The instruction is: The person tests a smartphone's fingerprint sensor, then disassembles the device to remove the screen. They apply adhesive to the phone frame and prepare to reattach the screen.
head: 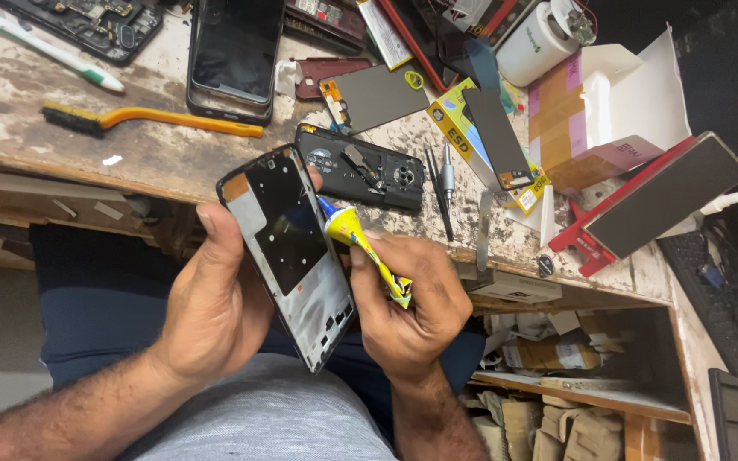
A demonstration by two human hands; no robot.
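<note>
The left hand (215, 307) is gripping a phone frame (288, 252) just below the bench (172, 158) edge; the right hand (407, 303) is squeezing a yellow glue tube (365, 248), nozzle touching the frame. On the bench beyond: a black back cover (360, 166), an orange brush (151, 119), tweezers (439, 192). Shelves under the bench are holding cardboard packets (548, 354)

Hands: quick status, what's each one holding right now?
Left hand: closed around the phone frame, holding it tilted.
Right hand: closed on the yellow glue tube, nozzle at the frame's edge.

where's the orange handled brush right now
In the head view the orange-handled brush lies at the upper left on the worn workbench, just left of the dark phone, above the left hand.
</note>
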